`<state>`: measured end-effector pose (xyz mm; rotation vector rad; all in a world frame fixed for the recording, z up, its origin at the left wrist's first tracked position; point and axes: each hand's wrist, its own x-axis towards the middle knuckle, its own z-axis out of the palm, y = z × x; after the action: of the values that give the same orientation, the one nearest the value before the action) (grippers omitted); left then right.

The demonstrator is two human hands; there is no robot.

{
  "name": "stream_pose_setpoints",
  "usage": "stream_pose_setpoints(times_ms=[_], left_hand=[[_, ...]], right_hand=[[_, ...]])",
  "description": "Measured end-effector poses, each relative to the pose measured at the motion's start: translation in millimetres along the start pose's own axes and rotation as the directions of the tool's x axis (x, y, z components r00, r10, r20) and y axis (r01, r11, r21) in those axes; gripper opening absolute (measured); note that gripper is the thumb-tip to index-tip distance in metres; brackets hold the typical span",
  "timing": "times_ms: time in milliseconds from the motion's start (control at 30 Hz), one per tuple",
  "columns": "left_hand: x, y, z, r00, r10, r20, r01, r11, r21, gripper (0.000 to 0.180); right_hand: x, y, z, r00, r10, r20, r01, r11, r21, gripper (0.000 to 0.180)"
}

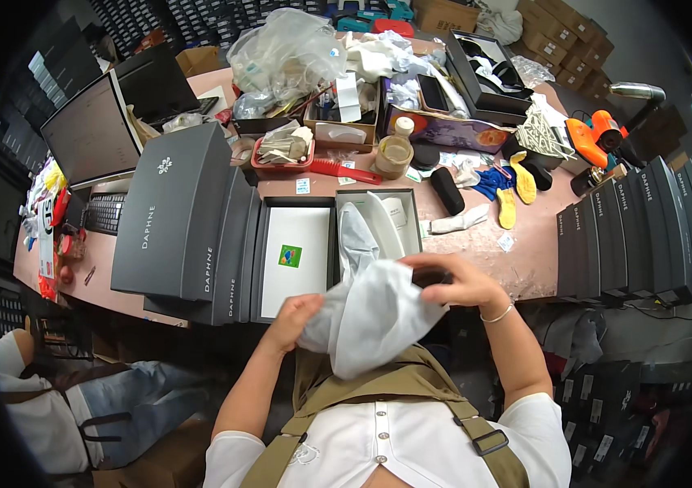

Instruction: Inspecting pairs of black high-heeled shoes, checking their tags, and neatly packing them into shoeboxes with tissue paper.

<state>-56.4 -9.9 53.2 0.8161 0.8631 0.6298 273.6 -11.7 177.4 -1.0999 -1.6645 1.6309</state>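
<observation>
My left hand (291, 317) grips the lower left side of a white fabric bag (370, 317), held in front of my chest. My right hand (452, 281) clutches the bag's upper right edge, with something dark partly hidden under the fingers. Just beyond the bag an open dark shoe box (338, 199) lies on the pinkish table (525, 244). Its right half holds a white-wrapped shoe (358, 236) and white paper. Its left half is the lid (293, 256), with a white inside and a small green sticker.
Stacked grey shoe boxes (183, 220) lie left of the open box, and a row of dark boxes (639, 228) stands at the right. A monitor (90, 134), keyboard, red comb (342, 171), jar, gloves and plastic bags crowd the far table. Another person's legs (118, 398) are at lower left.
</observation>
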Motion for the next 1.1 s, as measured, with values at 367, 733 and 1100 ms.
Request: stream_pose_setpoints(times_ms=[367, 733, 1100], left_hand=[[1, 76, -8, 0.226, 0.962, 0.151, -0.284, -0.083, 0.955, 0.025], [47, 16, 54, 0.984, 0.168, -0.067, -0.15, 0.555, -0.818, 0.08], [0, 9, 85, 0.952, -0.093, -0.293, -0.153, 0.682, -0.715, 0.054]], right_hand=[[-32, 61, 0, 0.57, -0.184, -0.801, 0.204, 0.976, -0.079, 0.051], [-11, 73, 106, 0.98, -0.036, -0.196, 0.146, 0.798, 0.584, 0.058], [52, 35, 108, 0.867, -0.498, -0.018, 0.182, 0.35, -0.919, 0.02]])
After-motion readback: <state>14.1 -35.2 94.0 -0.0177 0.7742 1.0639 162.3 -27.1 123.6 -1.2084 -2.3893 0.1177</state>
